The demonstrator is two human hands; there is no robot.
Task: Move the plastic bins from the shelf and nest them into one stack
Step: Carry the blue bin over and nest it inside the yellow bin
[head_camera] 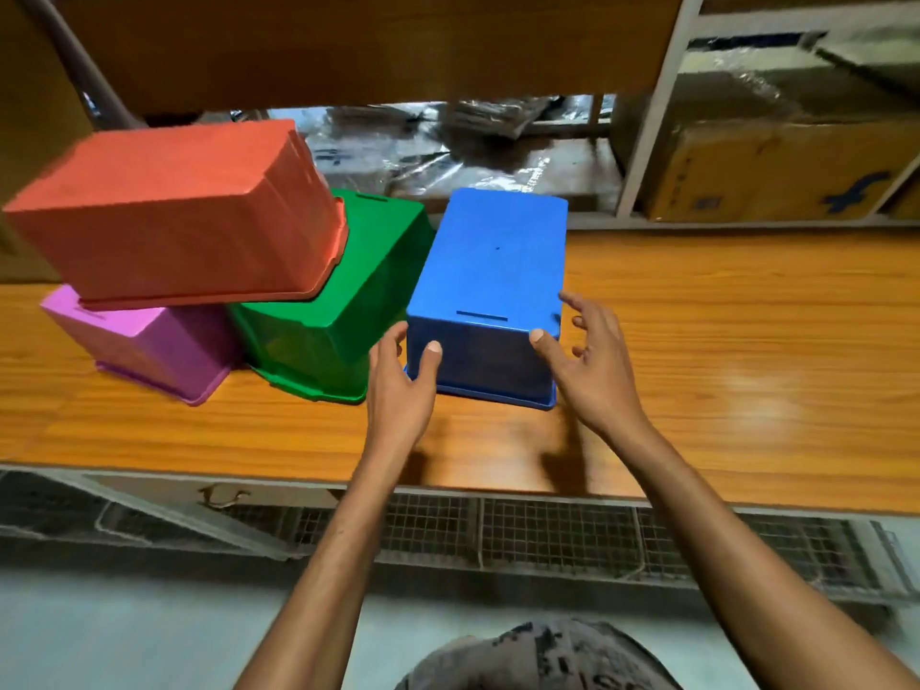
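Several upturned plastic bins sit on the wooden shelf (722, 351). The blue bin (503, 261) stands bottom up in the middle. My left hand (401, 385) lies at its near left corner with the thumb on the near wall. My right hand (590, 361) is at its near right corner, thumb on the wall and fingers spread past the side. Left of it lies the green bin (348, 301), tilted. A pink bin (154, 346) sits further left. The red bin (174, 216) rests on top of the pink and green ones.
A wooden board (348, 47) hangs above the shelf. Behind are plastic-wrapped packages (448, 151) and a cardboard box (776, 166) on a metal rack. Wire mesh (547, 535) runs below the shelf's front edge.
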